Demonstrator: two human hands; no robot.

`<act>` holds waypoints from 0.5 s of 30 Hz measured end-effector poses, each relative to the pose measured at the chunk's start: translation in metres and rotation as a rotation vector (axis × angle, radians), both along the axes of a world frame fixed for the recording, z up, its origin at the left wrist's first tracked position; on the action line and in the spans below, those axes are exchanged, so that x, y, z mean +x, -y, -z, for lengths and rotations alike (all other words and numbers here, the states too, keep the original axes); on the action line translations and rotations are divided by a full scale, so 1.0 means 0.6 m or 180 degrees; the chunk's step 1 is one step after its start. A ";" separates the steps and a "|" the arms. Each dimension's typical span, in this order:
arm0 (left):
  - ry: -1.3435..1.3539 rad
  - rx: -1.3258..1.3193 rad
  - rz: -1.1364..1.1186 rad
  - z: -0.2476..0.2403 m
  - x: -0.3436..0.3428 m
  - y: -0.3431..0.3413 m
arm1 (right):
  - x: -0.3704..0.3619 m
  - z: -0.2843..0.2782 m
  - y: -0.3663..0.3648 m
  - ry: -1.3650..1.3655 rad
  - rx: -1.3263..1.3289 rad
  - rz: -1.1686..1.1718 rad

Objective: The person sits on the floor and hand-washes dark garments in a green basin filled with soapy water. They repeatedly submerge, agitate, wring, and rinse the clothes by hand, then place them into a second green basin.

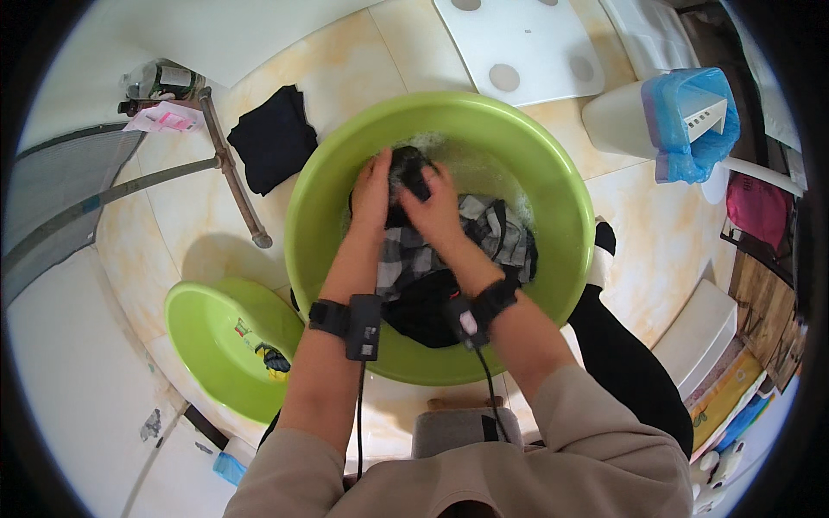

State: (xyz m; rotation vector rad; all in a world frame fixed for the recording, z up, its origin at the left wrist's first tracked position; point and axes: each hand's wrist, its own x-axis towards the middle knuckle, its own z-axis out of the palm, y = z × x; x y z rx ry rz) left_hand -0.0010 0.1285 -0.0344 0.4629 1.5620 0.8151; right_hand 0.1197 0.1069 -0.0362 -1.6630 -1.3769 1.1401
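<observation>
A large green basin (561,173) stands in front of me with sudsy water and wet clothes in it. Near its far side, my left hand (371,194) and my right hand (434,207) press a bunched black cloth (410,168) between them; its exact kind of garment I cannot make out. Both sets of fingers curl round the cloth and are a little blurred. Under and beside my wrists lies a black, grey and white checked garment (505,233). Closer to me, another black garment (423,315) rests in the basin, partly behind my right forearm.
A smaller green basin (199,345) with a dark and yellow item stands at the left. Folded black fabric (275,138) lies on the tiles near a metal pipe (233,177). Beyond are a white scale (527,52) and a bin (617,116) with a blue liner.
</observation>
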 end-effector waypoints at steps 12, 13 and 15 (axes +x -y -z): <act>0.2686 -0.0257 -0.1257 0.077 -0.006 0.064 | -0.038 -0.070 0.039 -0.0008 0.1195 0.0008; 0.2276 -0.0401 -0.1352 0.077 0.001 0.068 | -0.035 -0.061 0.035 0.0273 0.1532 0.0049; 0.1883 -0.0416 -0.1230 0.062 0.007 0.069 | -0.024 -0.044 0.029 0.0762 0.1466 -0.0026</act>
